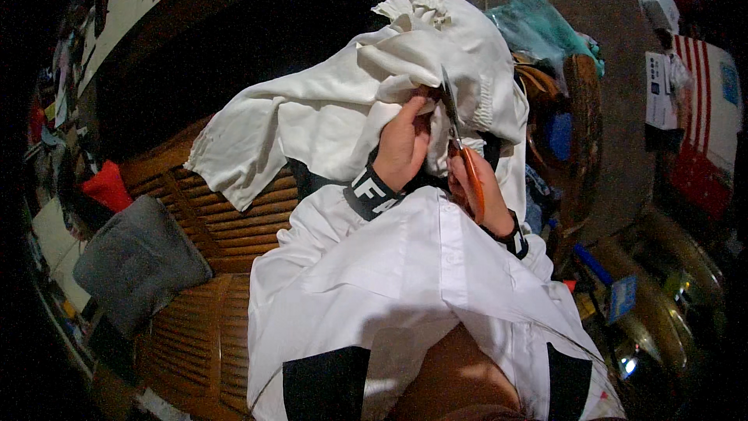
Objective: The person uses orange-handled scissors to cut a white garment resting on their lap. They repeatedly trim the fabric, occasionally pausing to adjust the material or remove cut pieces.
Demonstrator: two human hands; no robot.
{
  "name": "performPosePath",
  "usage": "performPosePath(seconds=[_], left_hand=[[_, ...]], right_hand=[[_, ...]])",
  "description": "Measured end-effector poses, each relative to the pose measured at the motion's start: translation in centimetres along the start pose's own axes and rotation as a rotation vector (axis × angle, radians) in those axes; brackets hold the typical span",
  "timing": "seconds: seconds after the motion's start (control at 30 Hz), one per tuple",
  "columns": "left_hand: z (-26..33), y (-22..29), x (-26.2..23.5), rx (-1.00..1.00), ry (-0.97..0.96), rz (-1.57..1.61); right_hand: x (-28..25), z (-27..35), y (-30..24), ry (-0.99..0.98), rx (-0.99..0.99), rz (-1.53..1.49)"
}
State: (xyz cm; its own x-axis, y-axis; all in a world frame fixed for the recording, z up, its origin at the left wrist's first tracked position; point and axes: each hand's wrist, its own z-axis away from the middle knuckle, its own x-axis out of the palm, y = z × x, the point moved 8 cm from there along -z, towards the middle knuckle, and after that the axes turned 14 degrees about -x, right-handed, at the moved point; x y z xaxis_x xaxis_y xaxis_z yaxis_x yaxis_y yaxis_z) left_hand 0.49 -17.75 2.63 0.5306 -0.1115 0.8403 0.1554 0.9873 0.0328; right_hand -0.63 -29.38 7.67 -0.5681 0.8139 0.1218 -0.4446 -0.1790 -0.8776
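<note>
A crumpled white garment (327, 129) with gathered, ruffled edges lies spread over my lap and out to the left. My left hand (403, 146) is closed on a fold of it near the middle, its fingertips partly hidden by the cloth. In my right hand (491, 196) is a pair of scissors (473, 181) with orange handles. The dark blades point away from me and rest close against the garment, just right of my left hand. Whether the blades are parted is hard to make out.
Beneath me is a slatted wooden bench (241, 226) with a grey cushion (140, 261) and a red cloth (107, 185) on the left. A curved wooden armrest (584, 117) stands at the right, near a clear and green plastic bag (538, 27). Boxes (661, 90) sit farther right.
</note>
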Motion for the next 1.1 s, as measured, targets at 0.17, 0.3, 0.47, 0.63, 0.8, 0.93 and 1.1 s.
performPosePath(seconds=[0.17,0.3,0.47,0.63,0.8,0.93,1.1], left_hand=[[0.8,1.0,0.2,0.046,0.004,0.046],[0.8,1.1,2.0,0.168,-0.042,0.022],[-1.2,1.4,4.2,0.067,0.014,0.076],[-1.8,1.9,2.8,0.102,0.089,-0.08],[-1.9,1.7,-0.4,0.028,0.169,0.099],[-0.5,2.1,0.1,0.041,0.184,0.068],[0.1,2.9,-0.3,0.118,0.197,-0.104]], right_hand=[[0.8,-0.1,2.0,-0.083,0.111,-0.235],[1.7,-0.1,2.3,-0.108,0.206,-0.318],[1.5,-0.3,2.7,-0.098,0.206,-0.321],[1.4,0.0,2.6,-0.13,0.2,-0.288],[1.7,-0.2,2.8,-0.108,0.155,-0.285],[2.7,-0.4,2.1,-0.086,0.187,-0.292],[3.3,-0.2,2.2,-0.109,0.182,-0.323]])
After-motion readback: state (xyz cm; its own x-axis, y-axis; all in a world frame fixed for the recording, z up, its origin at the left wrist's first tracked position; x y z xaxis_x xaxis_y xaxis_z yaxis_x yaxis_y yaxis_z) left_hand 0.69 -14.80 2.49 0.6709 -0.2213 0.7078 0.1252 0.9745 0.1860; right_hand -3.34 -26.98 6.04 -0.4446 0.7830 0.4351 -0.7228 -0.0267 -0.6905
